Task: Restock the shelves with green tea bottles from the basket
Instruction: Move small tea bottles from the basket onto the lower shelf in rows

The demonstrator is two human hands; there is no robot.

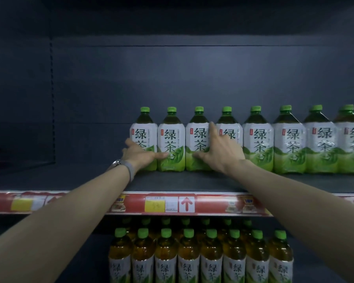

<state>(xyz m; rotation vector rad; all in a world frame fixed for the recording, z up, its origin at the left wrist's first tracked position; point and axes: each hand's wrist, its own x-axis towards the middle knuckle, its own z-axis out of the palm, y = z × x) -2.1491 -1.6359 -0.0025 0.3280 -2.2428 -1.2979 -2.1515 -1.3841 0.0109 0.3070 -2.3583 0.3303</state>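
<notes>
A row of several green tea bottles (258, 139) with green caps and white-green labels stands along the back of the dark upper shelf (172, 181), from the middle to the right edge. My left hand (139, 154) lies flat against the lower front of the leftmost bottle (143, 127), its fingertips reaching the second bottle (171, 137). My right hand (221, 152) is spread over the third bottle (198, 135) and the fourth bottle (228, 127), index finger pointing up between them. Neither hand holds a bottle. The basket is out of view.
The upper shelf's left half (80, 174) holds no bottles. A red price rail (213, 203) with yellow tags runs along its front edge. Below it, a lower shelf is packed with several rows of the same bottles (192, 252). A watch (116, 163) sits on my left wrist.
</notes>
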